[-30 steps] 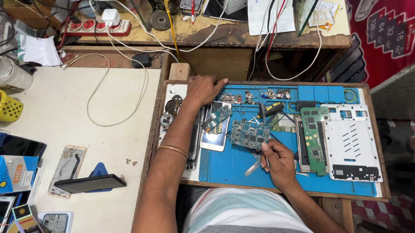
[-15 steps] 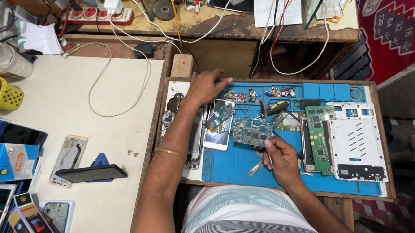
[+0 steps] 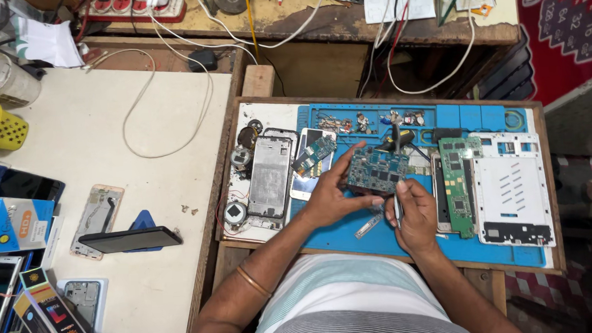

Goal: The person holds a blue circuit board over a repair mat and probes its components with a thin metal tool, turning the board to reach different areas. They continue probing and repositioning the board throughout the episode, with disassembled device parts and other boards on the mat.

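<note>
- Left hand (image 3: pixel 330 198) is gripping the blue-green populated circuit board (image 3: pixel 376 172) above the blue silicone work mat (image 3: pixel 340 235).
- Right hand (image 3: pixel 417 214) is pinching a slim metal tool (image 3: pixel 398 208) at the board's edge.
- I am judging that a steady board and a light touch with the tool tip would serve best here.

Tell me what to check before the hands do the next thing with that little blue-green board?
1. Left hand grips the circuit board: ok.
2. Right hand holds the thin tool near the board's edge: ok.
3. Tool tip touching the board: cannot tell.
4. Board sits over the blue mat, not past its edge: ok.
5. Loose metal strip lies apart from the hands' grip: ok.
6. Small parts in the mat's top tray stay put: ok.
</note>
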